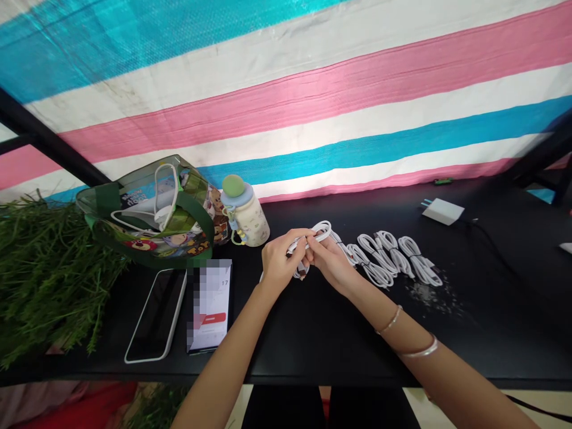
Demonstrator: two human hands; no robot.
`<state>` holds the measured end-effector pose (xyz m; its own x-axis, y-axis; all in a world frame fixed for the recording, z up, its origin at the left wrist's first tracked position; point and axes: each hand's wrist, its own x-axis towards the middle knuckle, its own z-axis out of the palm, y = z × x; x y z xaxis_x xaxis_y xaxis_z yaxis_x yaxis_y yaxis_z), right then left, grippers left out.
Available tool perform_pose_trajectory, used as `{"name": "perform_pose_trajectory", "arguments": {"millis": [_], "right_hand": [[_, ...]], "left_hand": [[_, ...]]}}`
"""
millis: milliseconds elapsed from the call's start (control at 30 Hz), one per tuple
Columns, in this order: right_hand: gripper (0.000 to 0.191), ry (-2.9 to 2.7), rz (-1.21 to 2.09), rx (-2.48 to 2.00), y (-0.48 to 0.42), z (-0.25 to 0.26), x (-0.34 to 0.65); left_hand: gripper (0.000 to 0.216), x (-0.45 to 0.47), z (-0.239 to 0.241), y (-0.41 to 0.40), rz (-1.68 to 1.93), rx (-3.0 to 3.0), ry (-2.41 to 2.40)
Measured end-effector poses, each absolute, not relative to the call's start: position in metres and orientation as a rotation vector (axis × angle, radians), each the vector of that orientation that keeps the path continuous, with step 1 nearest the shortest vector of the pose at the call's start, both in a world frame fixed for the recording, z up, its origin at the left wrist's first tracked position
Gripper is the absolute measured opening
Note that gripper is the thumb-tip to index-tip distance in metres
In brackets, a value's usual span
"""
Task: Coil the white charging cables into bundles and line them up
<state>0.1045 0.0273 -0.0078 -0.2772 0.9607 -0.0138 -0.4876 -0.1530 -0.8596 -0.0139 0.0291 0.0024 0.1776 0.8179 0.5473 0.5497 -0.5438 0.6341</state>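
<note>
the lit phone screen shows 17, and the printed tote bag reads toy in yellow.

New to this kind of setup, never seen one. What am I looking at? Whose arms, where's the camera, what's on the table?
There's no machine here. This single view comes from a camera worn on a person's head, looking forward and down. Their left hand and right hand hold a coiled white cable. More bundled white cables lie in a row on the black table, near a white plug charger. A phone, a green-trimmed bag and a bottle also sit there.
</note>
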Motion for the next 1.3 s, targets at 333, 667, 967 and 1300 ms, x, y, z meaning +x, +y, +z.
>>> {"name": "perform_pose_trajectory", "arguments": {"millis": [333, 667, 967, 1300], "right_hand": [[0.054, -0.887, 1.649, -0.753, 0.0261, -0.0103, 0.0998], [0.047, -0.946, 1.653, -0.747, 0.0269, -0.0088, 0.1047], [0.047, -0.884, 1.644, -0.793, 0.0264, -0.0098, 0.1019], [0.048, -0.918, 1.627, -0.788, 0.0269, -0.0121, 0.1007]], "left_hand": [[0.024, -0.0125, -0.0013, 0.0290, 1.444, 2.188, 1.315], [0.022, -0.0127, 0.0001, 0.0293, 1.393, 2.138, 1.355], [0.021, -0.0113, -0.0001, 0.0286, 1.340, 2.090, 1.425], [0.020, -0.0119, -0.0042, 0.0304, 1.401, 2.111, 1.406]]}}
